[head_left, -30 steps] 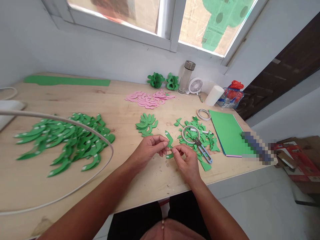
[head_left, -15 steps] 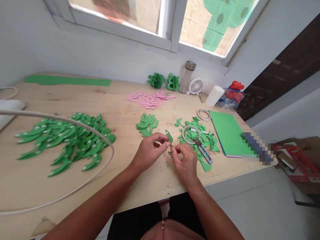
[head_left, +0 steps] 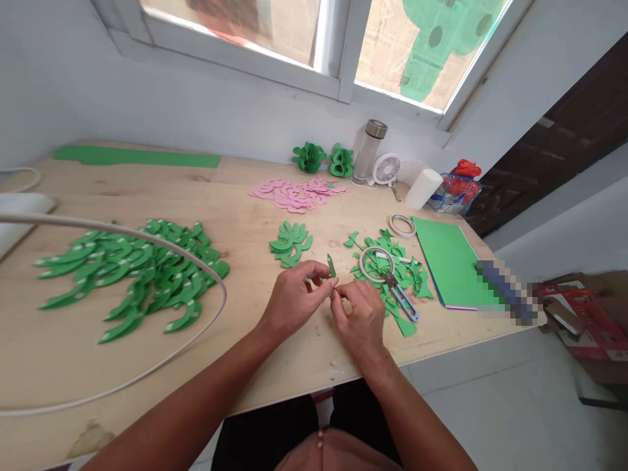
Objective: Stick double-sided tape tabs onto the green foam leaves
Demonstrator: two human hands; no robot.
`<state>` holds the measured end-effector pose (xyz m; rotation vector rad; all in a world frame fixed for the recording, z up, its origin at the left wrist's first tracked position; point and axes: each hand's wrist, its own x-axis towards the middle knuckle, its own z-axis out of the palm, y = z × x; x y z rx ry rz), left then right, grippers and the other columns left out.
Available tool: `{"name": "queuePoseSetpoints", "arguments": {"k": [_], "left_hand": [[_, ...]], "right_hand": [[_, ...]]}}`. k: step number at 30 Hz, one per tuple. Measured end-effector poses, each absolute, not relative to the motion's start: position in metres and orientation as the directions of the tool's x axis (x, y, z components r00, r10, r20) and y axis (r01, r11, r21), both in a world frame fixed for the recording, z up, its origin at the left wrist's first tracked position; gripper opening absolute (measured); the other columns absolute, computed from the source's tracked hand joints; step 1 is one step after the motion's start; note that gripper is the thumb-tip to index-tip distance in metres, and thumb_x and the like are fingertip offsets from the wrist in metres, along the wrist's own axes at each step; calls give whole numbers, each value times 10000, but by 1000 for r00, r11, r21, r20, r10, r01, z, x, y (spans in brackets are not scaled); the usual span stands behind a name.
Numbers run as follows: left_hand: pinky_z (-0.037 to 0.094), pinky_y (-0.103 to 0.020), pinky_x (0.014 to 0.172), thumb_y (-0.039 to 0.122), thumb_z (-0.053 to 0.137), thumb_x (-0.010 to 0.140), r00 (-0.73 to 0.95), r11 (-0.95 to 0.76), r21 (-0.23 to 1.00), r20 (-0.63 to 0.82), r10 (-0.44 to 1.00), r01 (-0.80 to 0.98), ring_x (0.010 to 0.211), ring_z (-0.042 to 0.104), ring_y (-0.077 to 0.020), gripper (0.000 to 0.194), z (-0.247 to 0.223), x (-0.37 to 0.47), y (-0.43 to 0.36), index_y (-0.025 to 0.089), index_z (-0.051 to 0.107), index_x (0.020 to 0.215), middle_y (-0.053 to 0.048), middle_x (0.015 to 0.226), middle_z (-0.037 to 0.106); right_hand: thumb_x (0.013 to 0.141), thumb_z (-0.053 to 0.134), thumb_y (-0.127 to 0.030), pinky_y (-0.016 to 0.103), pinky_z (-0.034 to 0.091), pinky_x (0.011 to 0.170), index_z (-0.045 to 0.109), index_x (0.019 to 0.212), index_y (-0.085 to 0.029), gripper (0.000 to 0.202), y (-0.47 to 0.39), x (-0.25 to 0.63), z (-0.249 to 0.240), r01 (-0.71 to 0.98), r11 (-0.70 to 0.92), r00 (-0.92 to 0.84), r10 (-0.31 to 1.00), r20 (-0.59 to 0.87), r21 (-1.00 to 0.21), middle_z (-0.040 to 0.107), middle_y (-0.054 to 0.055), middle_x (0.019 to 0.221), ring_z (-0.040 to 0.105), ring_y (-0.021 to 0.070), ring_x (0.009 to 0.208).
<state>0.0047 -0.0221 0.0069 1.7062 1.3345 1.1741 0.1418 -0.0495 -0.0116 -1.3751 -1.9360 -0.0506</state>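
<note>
Pale wall and a bright window (head_left: 235,19) behind; wooden worktop (head_left: 235,209) in front of me, paper pieces in several groups. Green strip (head_left: 331,264) is at the near middle of the worktop, up between my hands, just this side of a small green stack (head_left: 287,242).

Left hand (head_left: 294,294): thumb and forefinger pinching the strip. Right hand (head_left: 360,314): thumb and forefinger closed, as far as I can judge, on its lower end; the exact contact is hidden. Fingertips of both nearly meet.

Strip's free end points away from me, toward the window side, leaning slightly left. Long axis runs roughly out from my body; it shows very narrow, seemingly almost edge-on. Small pale mark near the tip; lower end out of sight in my fingers.

Step in hand, my judgement: close fingertip work at the strip's lower end, perhaps on a white patch like those on the big green pile (head_left: 147,268) to my left. Next move would call for a firm left pinch and a light, exact right one; thin stock like this could crease.

Right side: green scraps (head_left: 392,248), with tape (head_left: 363,265) and scissors (head_left: 405,302) on them. Pink pieces (head_left: 294,195) farther back.
</note>
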Motion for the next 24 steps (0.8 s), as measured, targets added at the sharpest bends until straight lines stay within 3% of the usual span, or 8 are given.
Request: {"name": "queuePoseSetpoints", "arguments": {"k": [6, 11, 24], "left_hand": [[459, -246, 565, 266, 612, 750, 75, -251, 898, 241, 968, 361, 641, 595, -142, 92, 6, 5, -22, 181, 623, 717, -14, 727, 667], [470, -237, 565, 284, 605, 751, 89, -217, 931, 199, 976, 293, 642, 596, -141, 108, 8, 4, -21, 178, 625, 740, -8, 699, 650], [468, -238, 568, 283, 590, 770, 146, -302, 886, 267, 953, 351, 620, 588, -134, 107, 8, 5, -24, 181, 617, 754, -11, 698, 649]], "right_hand": [[890, 502, -207, 320, 374, 671, 578, 697, -196, 208, -49, 142, -12, 817, 431, -145, 796, 587, -383, 617, 48, 666, 526, 188, 688], [887, 498, -222, 323, 385, 694, 598, 721, -194, 196, -49, 143, -12, 779, 425, -125, 826, 549, -462, 627, 55, 694, 536, 188, 713], [845, 513, -286, 265, 408, 621, 630, 740, -182, 189, -42, 150, 7, 442, 253, 59, 949, 309, -860, 631, 16, 709, 543, 140, 657]]}}
